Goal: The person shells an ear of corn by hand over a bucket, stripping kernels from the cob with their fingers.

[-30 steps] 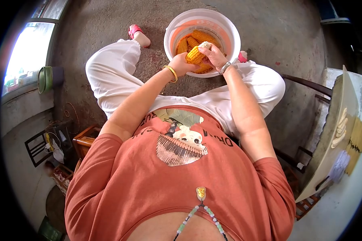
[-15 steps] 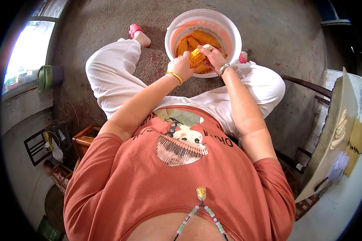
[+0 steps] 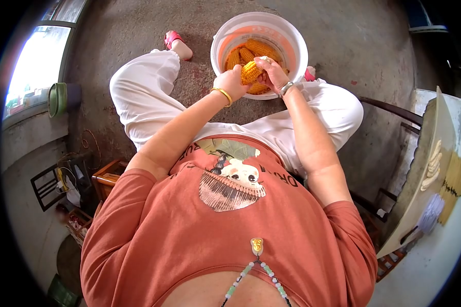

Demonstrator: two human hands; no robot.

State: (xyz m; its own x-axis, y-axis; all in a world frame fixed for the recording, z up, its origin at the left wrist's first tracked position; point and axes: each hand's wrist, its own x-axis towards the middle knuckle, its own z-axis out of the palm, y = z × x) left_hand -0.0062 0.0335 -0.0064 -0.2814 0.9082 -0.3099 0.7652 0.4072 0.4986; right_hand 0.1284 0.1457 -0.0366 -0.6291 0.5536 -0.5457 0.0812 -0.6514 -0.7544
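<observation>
Between my knees stands a white bucket [image 3: 298, 45], with several yellow ears of corn [image 3: 261, 48] lying inside it. Over its near side I hold one corn cob [image 3: 251, 72] in both hands. My left hand [image 3: 229, 82], with a gold bangle at the wrist, is closed round the cob's left end. My right hand [image 3: 275, 74], wearing a silver watch or bracelet, grips the other end near a pale tip. The fingertips on the far side of the cob are partly hidden.
A board [image 3: 420, 174] with pale items on it stands at the right. Wooden furniture [image 3: 107, 176] is at the left, and a green container [image 3: 57, 100] hangs by the window. The floor [image 3: 138, 30] is rough concrete.
Both hands keep hold of the corn cob over the bucket. Only slight shifts of the right fingers show.
</observation>
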